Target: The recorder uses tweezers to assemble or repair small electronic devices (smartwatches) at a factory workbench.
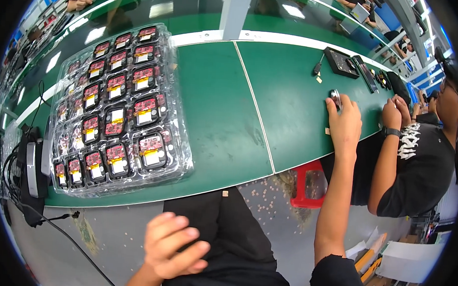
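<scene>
My right hand (345, 122) reaches out over the right part of the green table, its thumb and fingers closed around a small dark device (335, 98) with a shiny edge. Most of that device is hidden by the fingers. Above my lap, my left hand (176, 247) is lifted with loosely bent fingers apart, and no object shows in it. On the table's left part lies a stack of clear plastic trays (180, 159). Rows of black rounded cases (152, 151) fill it, showing red circuit boards, white blocks and yellow strips.
A co-worker (417, 161) sits at the right, hands over the table. Near them lie a black box (341, 62) and a dark long tray (365, 74). Black cables (14, 177) hang at the left edge. A red stool (304, 190) stands below the table's edge.
</scene>
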`<state>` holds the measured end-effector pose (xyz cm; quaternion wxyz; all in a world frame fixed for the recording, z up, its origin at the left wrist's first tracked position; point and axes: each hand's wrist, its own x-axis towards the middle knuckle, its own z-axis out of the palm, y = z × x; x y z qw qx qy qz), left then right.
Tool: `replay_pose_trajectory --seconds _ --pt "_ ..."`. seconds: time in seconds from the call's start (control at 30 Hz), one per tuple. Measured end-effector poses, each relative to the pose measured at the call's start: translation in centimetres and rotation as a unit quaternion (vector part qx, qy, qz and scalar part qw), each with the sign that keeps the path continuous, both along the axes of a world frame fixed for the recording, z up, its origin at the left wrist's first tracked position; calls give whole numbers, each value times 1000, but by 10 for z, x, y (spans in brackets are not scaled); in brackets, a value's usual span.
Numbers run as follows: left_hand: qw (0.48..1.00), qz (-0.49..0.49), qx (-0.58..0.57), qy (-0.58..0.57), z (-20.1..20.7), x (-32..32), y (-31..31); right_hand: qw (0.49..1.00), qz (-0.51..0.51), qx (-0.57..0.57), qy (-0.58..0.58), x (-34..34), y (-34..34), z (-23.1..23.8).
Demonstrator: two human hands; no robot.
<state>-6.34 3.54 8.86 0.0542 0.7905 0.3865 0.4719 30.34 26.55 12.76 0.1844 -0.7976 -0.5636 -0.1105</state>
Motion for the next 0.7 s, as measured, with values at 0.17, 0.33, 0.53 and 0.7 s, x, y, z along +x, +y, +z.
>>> replay_pose_trajectory --seconds 0.17,0.33,0.53,0.7 --pt "971 -55 -112 -202 4 45 17 917 340 38 203 -66 -44 -1" --pt "736 -106 -344 -573 4 64 12 760 515 -19 395 -114 -124 -5" --pt "751 -132 -339 -551 -5 39 16 696 564 -63 440 -141 -144 -15" --pt "701 -147 -332 -614 -5 34 10 692 568 -100 433 -147 -146 -6"
